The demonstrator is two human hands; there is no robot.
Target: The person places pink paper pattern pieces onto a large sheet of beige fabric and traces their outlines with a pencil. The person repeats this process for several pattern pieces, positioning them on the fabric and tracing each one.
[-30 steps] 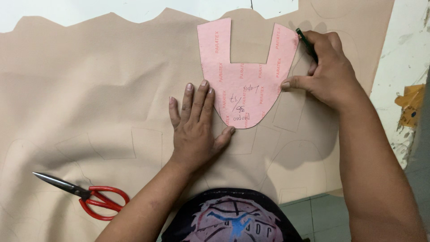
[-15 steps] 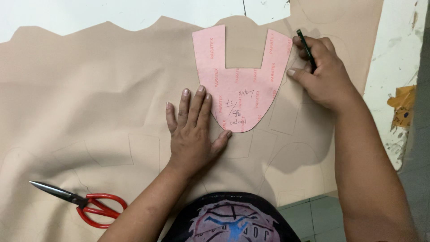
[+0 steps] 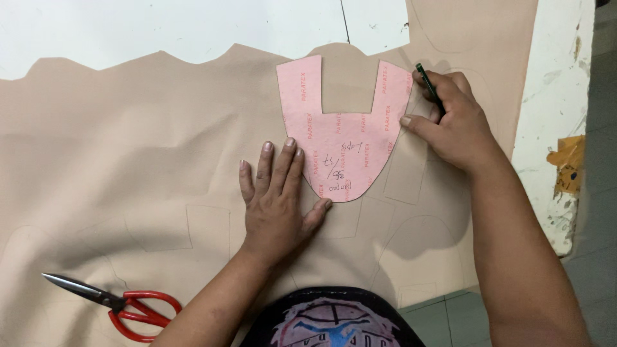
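A pink U-shaped paper pattern [image 3: 344, 135] lies flat on a large sheet of tan material [image 3: 128, 148]. My left hand [image 3: 276, 199] rests palm down with fingers spread, its fingertips and thumb pressing the pattern's lower left edge. My right hand [image 3: 453, 122] grips a dark green pencil [image 3: 429, 90] at the pattern's right arm, with the thumb touching the pattern's right edge. Faint traced outlines mark the tan sheet below and right of the pattern.
Red-handled scissors [image 3: 112, 301] lie on the tan sheet at the lower left. A white table surface [image 3: 160, 26] shows beyond the sheet's wavy cut edge. The table's worn white edge [image 3: 553, 128] runs down the right side, beside grey floor.
My right hand with the pencil has shifted slightly along the pattern's right arm. My left hand stays pressed on the pattern.
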